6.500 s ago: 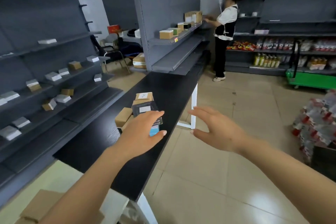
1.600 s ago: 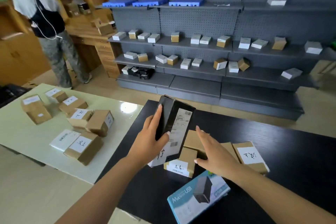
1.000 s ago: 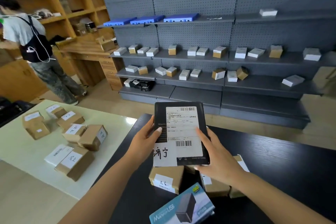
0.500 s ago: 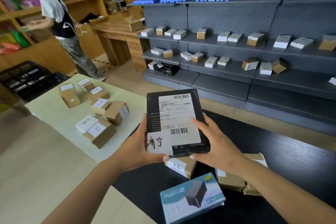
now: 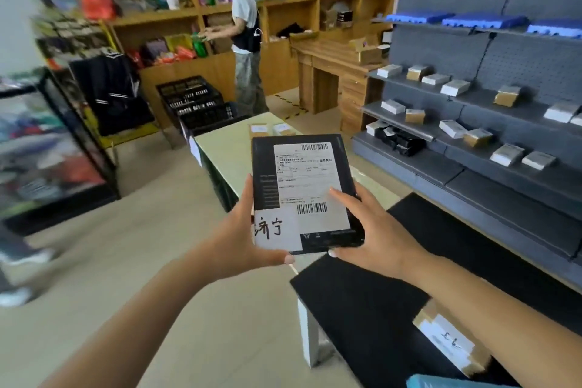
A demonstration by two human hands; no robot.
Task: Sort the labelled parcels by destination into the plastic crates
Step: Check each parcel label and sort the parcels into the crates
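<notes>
I hold a flat black parcel (image 5: 302,195) in front of me with both hands. It carries a white shipping label with barcodes and a handwritten white tag at its lower left. My left hand (image 5: 242,236) grips its left edge, thumb under the near corner. My right hand (image 5: 368,236) grips the right edge, fingers lying over the label. Black plastic crates (image 5: 192,101) stand stacked on the floor further back, past a pale table (image 5: 226,151). A brown labelled parcel (image 5: 447,337) lies on the black table (image 5: 362,309) under my right forearm.
A person (image 5: 245,38) stands at wooden shelves behind the crates. Grey shelving (image 5: 472,135) with several small boxes runs along the right. A dark rack (image 5: 56,148) with goods stands at the left. Bare floor lies between me and the crates. A blue box corner (image 5: 441,383) shows at the bottom.
The view has swung left: the crates and wooden shelves are now ahead, the black table has slid to the lower right. Both hands keep holding the black parcel.
</notes>
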